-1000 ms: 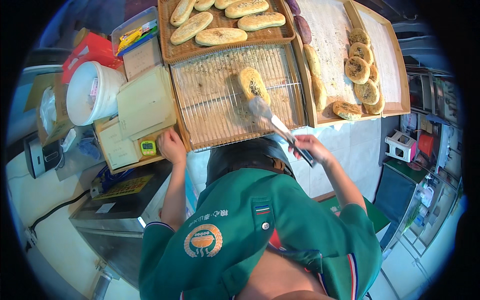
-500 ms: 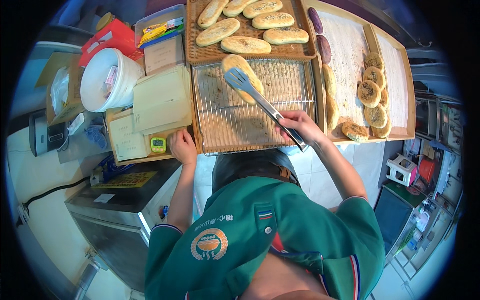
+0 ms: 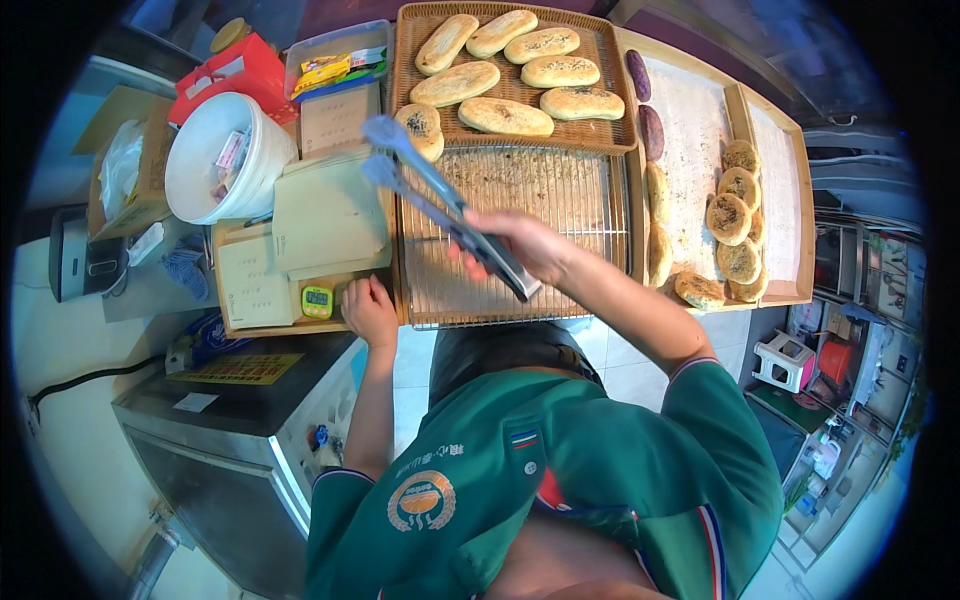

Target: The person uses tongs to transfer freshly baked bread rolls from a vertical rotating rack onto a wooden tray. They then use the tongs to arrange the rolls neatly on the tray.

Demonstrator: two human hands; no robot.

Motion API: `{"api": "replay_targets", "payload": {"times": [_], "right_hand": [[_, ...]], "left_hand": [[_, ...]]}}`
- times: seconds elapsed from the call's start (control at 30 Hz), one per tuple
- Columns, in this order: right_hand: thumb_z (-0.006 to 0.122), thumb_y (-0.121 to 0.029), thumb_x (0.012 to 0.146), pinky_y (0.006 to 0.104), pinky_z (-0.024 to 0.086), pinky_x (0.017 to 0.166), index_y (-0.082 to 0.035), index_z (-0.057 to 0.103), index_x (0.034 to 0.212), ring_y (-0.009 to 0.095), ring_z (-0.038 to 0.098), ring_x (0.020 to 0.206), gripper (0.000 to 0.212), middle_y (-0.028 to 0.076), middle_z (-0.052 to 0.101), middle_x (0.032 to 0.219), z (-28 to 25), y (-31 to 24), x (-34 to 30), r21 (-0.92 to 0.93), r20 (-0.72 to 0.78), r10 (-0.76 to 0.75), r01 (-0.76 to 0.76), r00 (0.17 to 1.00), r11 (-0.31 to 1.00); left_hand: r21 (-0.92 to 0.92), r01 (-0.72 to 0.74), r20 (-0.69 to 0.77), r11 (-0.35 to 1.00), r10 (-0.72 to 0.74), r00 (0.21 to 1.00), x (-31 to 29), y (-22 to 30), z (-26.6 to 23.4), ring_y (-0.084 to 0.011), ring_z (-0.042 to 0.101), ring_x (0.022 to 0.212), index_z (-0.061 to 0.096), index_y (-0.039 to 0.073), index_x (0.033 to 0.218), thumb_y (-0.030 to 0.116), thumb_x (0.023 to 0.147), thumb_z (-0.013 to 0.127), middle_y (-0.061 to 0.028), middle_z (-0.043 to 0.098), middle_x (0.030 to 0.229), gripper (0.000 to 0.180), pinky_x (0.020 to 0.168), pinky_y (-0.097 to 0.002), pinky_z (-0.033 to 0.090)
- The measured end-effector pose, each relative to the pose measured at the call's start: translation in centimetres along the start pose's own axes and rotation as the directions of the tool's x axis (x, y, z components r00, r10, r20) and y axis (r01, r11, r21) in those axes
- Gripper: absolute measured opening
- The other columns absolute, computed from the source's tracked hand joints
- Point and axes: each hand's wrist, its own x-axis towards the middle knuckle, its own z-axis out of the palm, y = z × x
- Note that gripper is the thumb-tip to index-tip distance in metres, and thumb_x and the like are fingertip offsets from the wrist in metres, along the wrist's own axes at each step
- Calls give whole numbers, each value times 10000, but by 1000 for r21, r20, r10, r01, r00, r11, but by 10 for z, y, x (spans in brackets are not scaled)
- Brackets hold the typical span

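My right hand (image 3: 522, 243) grips metal tongs (image 3: 512, 275) by the handle. Their blue-grey tips are spread, with nothing between them, and hover at the wire rack's (image 3: 550, 190) left edge. Just beyond the tips, a seeded oval flatbread (image 3: 424, 135) lies at the near left corner of a brown woven tray (image 3: 590, 136). Several more oval flatbreads (image 3: 506, 116) lie in that tray. Crumbs lie on the rack and the paper under it. My left hand (image 3: 370, 312) rests with curled fingers at the wooden box's edge, beside a green timer (image 3: 317, 301); I see nothing in it.
On the right, wooden trays (image 3: 690, 130) hold dark purple loaves (image 3: 651, 131), long breads and several round breads (image 3: 729, 218). To the left are paper bags (image 3: 330, 215), a white bucket (image 3: 208, 160), a red box (image 3: 232, 78) and a plastic bin (image 3: 343, 62) of packets.
The flatbread that the tongs held over the rack now lies in the woven tray's near left corner. The tongs have come open and moved left with my right hand. My left hand stays put.
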Motion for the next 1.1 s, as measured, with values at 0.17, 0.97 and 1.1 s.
{"api": "replay_targets", "payload": {"times": [0.17, 0.97, 1.1], "right_hand": [[582, -153, 924, 242, 565, 633, 51, 536, 1187, 132, 650, 698, 337, 118, 666, 891, -49, 41, -37, -234, -117, 13, -41, 993, 972], [508, -208, 963, 229, 581, 556, 70, 479, 1076, 151, 642, 605, 301, 127, 626, 808, -27, -19, -23, 157, -70, -89, 99, 994, 983], [567, -256, 932, 256, 588, 604, 81, 498, 1065, 174, 650, 644, 369, 157, 643, 868, -14, -16, -23, 29, 4, -14, 14, 1000, 999]], "left_hand": [[-27, -16, 14, 1000, 17, 1000, 1, 0, 0, -323, 522, 740, 555, 53, 712, 162, 879, 575, -115, 552, 744, 200, 651, -437, 414], [-26, -29, -14, 999, 29, 999, 3, 2, -1, -307, 529, 740, 530, 67, 701, 178, 878, 589, -96, 539, 742, 217, 649, -430, 417], [-43, -21, -28, 999, 20, 999, 2, 1, -1, -305, 533, 737, 517, 67, 690, 184, 872, 596, -89, 539, 734, 230, 641, -437, 417]]}}
